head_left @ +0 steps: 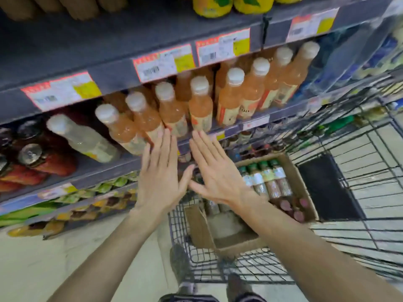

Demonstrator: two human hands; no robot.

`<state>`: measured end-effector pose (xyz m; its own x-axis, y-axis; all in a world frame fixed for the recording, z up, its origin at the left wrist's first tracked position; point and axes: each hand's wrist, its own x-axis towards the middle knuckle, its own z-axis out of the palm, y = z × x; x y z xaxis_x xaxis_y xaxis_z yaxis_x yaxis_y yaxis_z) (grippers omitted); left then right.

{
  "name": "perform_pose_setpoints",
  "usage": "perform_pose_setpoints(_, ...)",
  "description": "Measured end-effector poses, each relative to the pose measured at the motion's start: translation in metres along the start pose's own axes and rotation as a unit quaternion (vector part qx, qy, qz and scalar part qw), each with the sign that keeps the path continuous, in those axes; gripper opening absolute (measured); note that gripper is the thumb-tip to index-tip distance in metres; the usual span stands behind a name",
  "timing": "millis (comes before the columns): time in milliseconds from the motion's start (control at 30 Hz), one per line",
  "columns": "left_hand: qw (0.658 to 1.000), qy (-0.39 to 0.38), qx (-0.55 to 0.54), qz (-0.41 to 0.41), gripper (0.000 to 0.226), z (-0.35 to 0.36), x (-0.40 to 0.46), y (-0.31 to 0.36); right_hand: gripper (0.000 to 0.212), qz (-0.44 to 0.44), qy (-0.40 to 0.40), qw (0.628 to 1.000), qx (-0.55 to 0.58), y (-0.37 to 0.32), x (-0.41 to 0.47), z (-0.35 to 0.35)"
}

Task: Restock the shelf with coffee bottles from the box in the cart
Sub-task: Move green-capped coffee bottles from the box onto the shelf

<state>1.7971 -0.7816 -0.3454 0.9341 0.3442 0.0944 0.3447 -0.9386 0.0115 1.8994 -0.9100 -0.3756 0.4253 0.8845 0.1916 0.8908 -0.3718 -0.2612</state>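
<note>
Head view, looking down a store aisle. Both hands spread flat, fingers straight, holding nothing. Left hand point(160, 177) reaches toward the front row of peach-coloured bottles point(200, 105) on the middle shelf point(91, 168), fingertips just at the base of one bottle's label. Right hand point(214, 171) lies beside it, fingertips near the shelf edge, thumbs nearly touching. Judgement: flat palms suggest pushing or squaring the front row to even the facing, or to clear room, rather than gripping.

Coffee bottles point(267, 179) lie on their sides in the cardboard box point(294, 177) inside the wire cart point(359, 149), just right of and below the hands; green caps, pale labels, brown contents. Near end of the box looks bare, so part of the stock is likely already out. None yet in hand.

Price tags point(163, 62) hang along the upper shelf lip: red band, white middle with barcode, yellow patch. Print too blurred to read. Bottle labels likewise unreadable; no brand can be made out. One pale bottle point(82, 138) stands at the left end.
</note>
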Motion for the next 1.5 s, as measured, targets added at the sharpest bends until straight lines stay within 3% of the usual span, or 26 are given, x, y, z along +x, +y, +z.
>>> perform_pose_setpoints(133,0.991,-0.137,0.004,-0.009,0.081,0.078,-0.015,0.047,0.082,0.097,-0.116,0.989,0.003,0.048,-0.069,0.058)
perform_pose_setpoints(467,0.95,-0.307,-0.055,-0.025,0.082,0.234,-0.017,0.131,0.08,0.278,-0.263,0.923,0.035,0.159,-0.162,0.148)
perform_pose_setpoints(700,0.894,-0.39,-0.171,-0.135,0.085,0.325,0.009,0.164,0.042,0.37,-0.274,0.886,0.058,0.201,-0.146,0.199)
perform_pose_setpoints(833,0.876,-0.39,-0.209,-0.194,0.087,0.353,0.014,0.173,0.023,0.403,-0.263,0.876,0.038,0.207,-0.138,0.224)
perform_pose_setpoints(1000,0.865,-0.328,-0.279,-0.258,0.064,0.37,0.018,0.177,0.032,0.436,-0.264,0.86,0.015,0.203,-0.127,0.239)
perform_pose_setpoints(1167,0.788,-0.286,-0.424,-0.343,0.037,0.383,0.013,0.18,0.031,0.452,-0.29,0.843,0.022,0.21,-0.119,0.233)
perform_pose_setpoints(1267,0.769,-0.275,-0.444,-0.369,0.028,0.383,0.014,0.182,0.036,0.445,-0.312,0.84,0.007,0.211,-0.114,0.236)
perform_pose_setpoints(1400,0.764,-0.296,-0.421,-0.389,0.053,0.386,0.024,0.182,0.052,0.408,-0.325,0.853,-0.028,0.199,-0.112,0.244)
perform_pose_setpoints(1500,0.761,-0.299,-0.408,-0.405,0.064,0.385,0.027,0.179,0.056,0.429,-0.316,0.846,0.009,0.194,-0.116,0.248)
